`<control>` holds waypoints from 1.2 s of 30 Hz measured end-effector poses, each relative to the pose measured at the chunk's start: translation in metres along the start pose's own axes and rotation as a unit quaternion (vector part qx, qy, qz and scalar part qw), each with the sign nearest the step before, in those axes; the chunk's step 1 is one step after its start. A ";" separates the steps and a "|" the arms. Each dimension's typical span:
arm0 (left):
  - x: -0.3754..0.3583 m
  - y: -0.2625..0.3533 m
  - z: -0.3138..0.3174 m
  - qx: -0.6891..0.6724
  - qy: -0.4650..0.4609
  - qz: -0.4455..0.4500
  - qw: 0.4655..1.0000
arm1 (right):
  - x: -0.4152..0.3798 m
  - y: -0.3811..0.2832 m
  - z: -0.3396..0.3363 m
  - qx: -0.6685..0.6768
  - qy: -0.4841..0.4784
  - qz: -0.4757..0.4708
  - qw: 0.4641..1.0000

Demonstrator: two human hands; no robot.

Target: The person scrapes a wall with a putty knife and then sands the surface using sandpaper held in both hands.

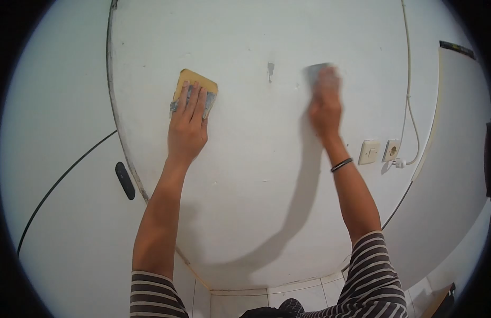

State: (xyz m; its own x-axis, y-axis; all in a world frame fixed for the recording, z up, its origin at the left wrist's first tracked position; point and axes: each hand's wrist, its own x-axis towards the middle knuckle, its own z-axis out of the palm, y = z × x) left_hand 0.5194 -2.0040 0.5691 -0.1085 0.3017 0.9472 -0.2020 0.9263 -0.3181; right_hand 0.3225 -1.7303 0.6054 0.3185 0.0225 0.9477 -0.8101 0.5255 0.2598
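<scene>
My left hand is up near the white wall, its fingers laid along a yellow putty spreader smeared with grey putty. The thumb is mostly hidden behind it. Level with it on the right, my right hand is blurred by motion and grips a flat grey scraper at the wall. The scraper's exact edge is smeared by the blur. Between both hands, a small patch of grey putty marks the wall, with a thin drip-like tail below.
A light switch and a socket with a plug and hanging cable are at the right. Left stands a white panel with a dark oval handle. White floor tiles show at the bottom.
</scene>
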 end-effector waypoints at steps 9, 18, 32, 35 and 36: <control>-0.013 -0.014 -0.004 -0.058 -0.001 0.003 0.998 | 0.038 0.002 0.009 0.022 -0.029 -0.056 0.998; -0.014 -0.018 -0.004 -0.076 0.009 0.009 0.997 | 0.024 -0.049 0.014 0.090 -0.202 -0.312 0.924; -0.014 -0.019 -0.004 -0.070 0.012 0.015 0.997 | 0.076 0.008 0.006 -0.002 -0.116 -0.268 0.956; -0.016 -0.019 -0.003 -0.073 0.009 0.012 0.997 | 0.084 0.024 0.016 -0.026 0.002 -0.104 0.994; -0.015 -0.020 -0.003 -0.070 0.008 0.014 0.997 | 0.075 0.012 0.019 0.010 -0.045 -0.135 0.990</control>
State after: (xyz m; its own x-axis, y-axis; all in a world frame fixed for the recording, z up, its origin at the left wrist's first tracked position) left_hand 0.5283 -2.0262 0.5610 -0.0965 0.3296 0.9392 -0.0603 0.9399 -0.3361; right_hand 0.3277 -1.7383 0.6825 0.4793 -0.1933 0.8561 -0.7117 0.4852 0.5080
